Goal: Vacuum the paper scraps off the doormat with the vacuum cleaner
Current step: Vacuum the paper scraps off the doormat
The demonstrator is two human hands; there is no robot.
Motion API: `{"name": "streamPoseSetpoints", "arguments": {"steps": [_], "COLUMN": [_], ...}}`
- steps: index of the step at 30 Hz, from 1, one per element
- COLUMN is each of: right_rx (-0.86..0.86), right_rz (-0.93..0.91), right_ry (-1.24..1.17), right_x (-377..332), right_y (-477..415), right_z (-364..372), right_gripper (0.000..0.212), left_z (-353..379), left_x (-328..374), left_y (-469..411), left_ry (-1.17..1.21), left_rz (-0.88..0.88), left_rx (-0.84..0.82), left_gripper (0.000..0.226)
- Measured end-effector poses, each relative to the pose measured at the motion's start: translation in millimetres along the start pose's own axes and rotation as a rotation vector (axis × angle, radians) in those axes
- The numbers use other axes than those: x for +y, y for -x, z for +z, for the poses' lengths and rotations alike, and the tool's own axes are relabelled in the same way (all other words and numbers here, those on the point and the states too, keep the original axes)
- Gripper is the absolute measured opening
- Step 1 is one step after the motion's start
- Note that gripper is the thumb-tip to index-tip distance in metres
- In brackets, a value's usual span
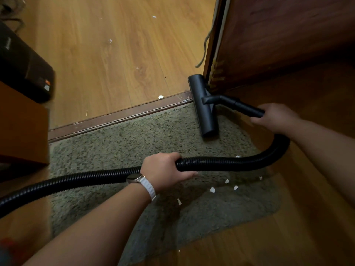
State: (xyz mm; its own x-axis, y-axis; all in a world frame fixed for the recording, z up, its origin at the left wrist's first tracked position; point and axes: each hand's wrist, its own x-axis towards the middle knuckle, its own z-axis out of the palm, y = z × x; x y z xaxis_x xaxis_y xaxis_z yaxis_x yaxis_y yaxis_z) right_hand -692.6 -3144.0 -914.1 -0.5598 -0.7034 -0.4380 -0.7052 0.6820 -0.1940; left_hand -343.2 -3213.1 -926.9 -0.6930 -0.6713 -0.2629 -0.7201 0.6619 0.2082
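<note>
A grey-green shaggy doormat [123, 143] lies on the wooden floor below a dark threshold strip. The black vacuum head [204, 110] rests on the mat's far right corner, next to the door. My right hand [276, 117] grips the black wand just behind the head. The ribbed black hose [230, 163] loops from there across the mat, and my left hand [167, 170], with a white-strapped watch on the wrist, grips it mid-mat. Several white paper scraps [212, 189] lie on the mat's near right part, below the hose.
A dark wooden door [278, 41] stands open at the right. More white scraps [160, 96] dot the light floor beyond the threshold [119, 117]. A black box [23, 64] and a brown cabinet corner [21, 131] stand at the left.
</note>
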Motion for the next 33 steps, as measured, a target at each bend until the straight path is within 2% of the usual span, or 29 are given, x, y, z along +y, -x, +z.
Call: {"name": "streamPoseSetpoints", "arguments": {"steps": [9, 19, 25, 30, 33], "right_rx": [-0.015, -0.057, -0.069, -0.036, -0.054], "right_rz": [-0.004, -0.024, -0.104, -0.014, -0.027], "right_ry": [0.000, -0.015, -0.046, -0.068, -0.072], "right_x": [6, 3, -3, 14, 14], "right_y": [-15, -16, -13, -9, -6], "right_z": [6, 27, 31, 28, 32], "right_gripper": [0.042, 0.041, 0.035, 0.035, 0.036], "left_z": [-6, -1, 4, 0, -1], "left_x": [0, -7, -8, -3, -1], "left_y": [-24, -27, -23, -26, -28], "left_ry": [-0.016, -0.067, -0.064, -0.073, -0.082], "left_rz": [0.000, 0.034, 0.039, 0.031, 0.044], "left_rx": [0.014, -0.014, -0.022, -0.004, -0.005], "left_gripper": [0.068, 0.069, 0.069, 0.070, 0.070]}}
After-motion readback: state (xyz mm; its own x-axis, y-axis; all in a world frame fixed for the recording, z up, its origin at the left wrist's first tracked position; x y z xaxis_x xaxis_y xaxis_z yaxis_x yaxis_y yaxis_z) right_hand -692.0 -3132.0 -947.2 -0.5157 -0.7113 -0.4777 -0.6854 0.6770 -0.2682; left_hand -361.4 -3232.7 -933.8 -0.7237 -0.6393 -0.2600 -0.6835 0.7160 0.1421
